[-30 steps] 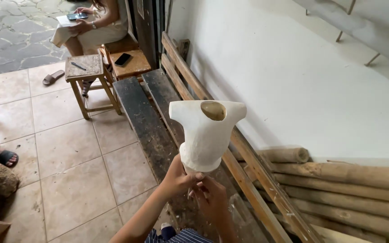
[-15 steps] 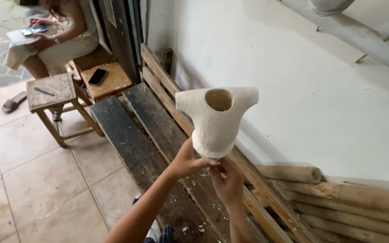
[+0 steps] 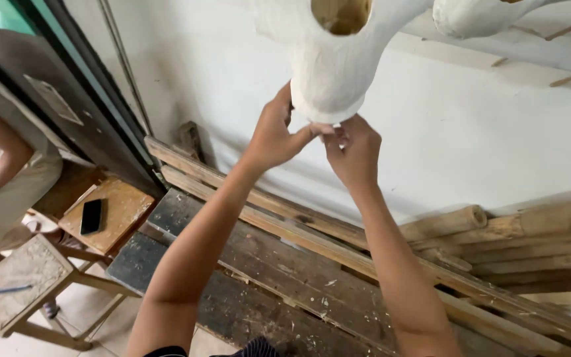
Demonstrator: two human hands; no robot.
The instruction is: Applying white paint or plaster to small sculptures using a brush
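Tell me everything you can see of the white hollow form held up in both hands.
The white hollow form looks like rough plaster, matte and chalky. A round opening near its top shows a tan inside. Its upper part flares sideways and leaves the picture; its lower end narrows to a rounded base. It is raised upright before the white wall. The left hand and right hand grip its base.

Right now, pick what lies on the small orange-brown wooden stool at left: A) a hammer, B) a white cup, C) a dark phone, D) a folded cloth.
C: a flat dark phone lies on the top of the orange-brown stool.
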